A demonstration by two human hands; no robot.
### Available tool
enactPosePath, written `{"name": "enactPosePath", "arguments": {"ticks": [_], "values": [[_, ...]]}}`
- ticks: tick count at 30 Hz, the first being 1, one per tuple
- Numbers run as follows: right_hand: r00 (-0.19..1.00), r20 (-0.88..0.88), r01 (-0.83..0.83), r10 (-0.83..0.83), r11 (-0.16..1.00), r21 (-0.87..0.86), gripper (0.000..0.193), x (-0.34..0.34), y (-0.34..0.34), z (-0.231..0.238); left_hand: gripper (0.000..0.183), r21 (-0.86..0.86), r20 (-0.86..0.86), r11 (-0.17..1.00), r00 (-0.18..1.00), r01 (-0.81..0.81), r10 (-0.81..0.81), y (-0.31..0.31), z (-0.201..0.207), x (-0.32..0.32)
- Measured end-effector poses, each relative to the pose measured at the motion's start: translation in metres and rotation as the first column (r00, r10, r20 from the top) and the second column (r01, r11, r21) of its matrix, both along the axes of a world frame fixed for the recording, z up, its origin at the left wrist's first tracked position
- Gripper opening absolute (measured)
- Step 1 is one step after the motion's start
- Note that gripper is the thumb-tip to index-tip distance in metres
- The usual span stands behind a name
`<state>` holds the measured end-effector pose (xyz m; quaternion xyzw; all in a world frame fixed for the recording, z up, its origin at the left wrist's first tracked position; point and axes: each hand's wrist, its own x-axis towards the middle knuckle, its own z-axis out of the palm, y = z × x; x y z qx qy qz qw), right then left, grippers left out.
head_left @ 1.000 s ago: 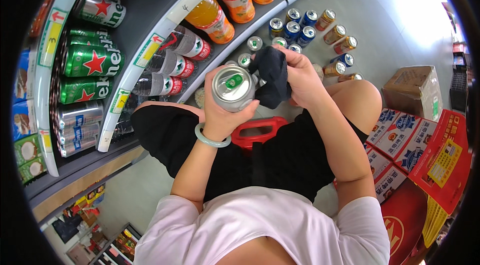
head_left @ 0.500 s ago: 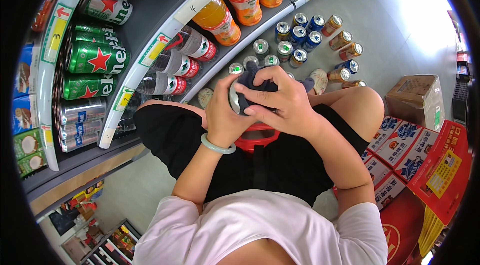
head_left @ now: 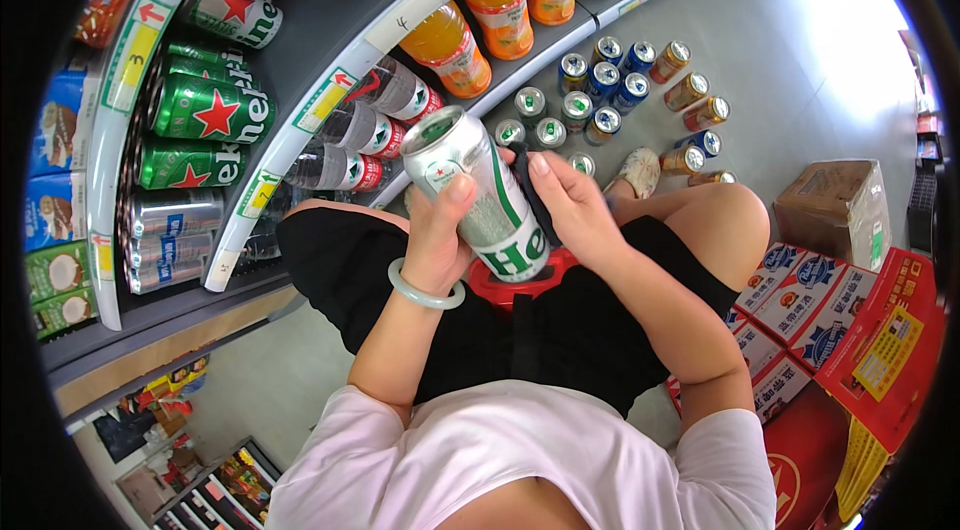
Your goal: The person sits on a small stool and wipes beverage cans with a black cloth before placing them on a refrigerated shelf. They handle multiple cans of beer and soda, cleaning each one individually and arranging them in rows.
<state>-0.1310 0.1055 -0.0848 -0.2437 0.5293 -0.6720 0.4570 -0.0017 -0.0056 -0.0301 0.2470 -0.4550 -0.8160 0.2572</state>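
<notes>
Thumb and fingers of the left hand [head_left: 438,237] are clamping around a tall silver aluminium can [head_left: 490,200] with green bands and a small red star. The can is hovering in front of the seated person's black shorts [head_left: 470,360], over a red plastic object [head_left: 545,280], and is leaning with its top toward the upper left and its base toward the lower right. The right hand [head_left: 578,215] is pinching a dark soft fabric cloth [head_left: 527,188] beside the can's right side; that grip is closing on the fabric and partly hiding it. The person is apparently wiping the can. Doing this well would be calling for a steady, gentle left grip, since the thin metal wall could be denting under a hard squeeze. Turning the can slowly against a flat fold would probably be covering the whole side, with the rim needing its own pass. Beyond the hands, blue cans [head_left: 603,80] and gold cans [head_left: 688,91] are standing on the grey floor [head_left: 770,110], so moving carefully would be sparing them a knock. Bottles of orange drink [head_left: 499,22] are lining a low shelf [head_left: 560,44] nearby.
</notes>
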Motion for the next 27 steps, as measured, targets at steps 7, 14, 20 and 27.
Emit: {"name": "enactPosePath", "arguments": {"ticks": [7, 14, 20, 27], "values": [[0.718, 0.669, -0.255, 0.192, 0.967, -0.004, 0.069, 0.007, 0.000, 0.022, 0.094, -0.181, -0.144, 0.975, 0.984, -0.128, 0.102, -0.015, -0.007, -0.008], [0.990, -0.136, 0.027, -0.033, 0.999, -0.040, 0.091, 0.013, -0.001, 0.014, 0.076, -0.281, -0.022, 0.918, 0.958, -0.280, 0.285, 0.000, 0.030, -0.006], [0.967, -0.252, -0.026, -0.021, 0.983, -0.182, 0.092, 0.002, -0.001, -0.003, 0.069, -0.171, -0.056, 0.940, 0.955, -0.297, 0.292, -0.008, 0.030, -0.011], [0.999, -0.034, -0.033, 0.031, 0.998, -0.048, 0.105, 0.010, -0.002, 0.011, 0.056, -0.144, 0.032, 0.972, 0.980, -0.188, 0.194, -0.011, 0.037, -0.002]]}}
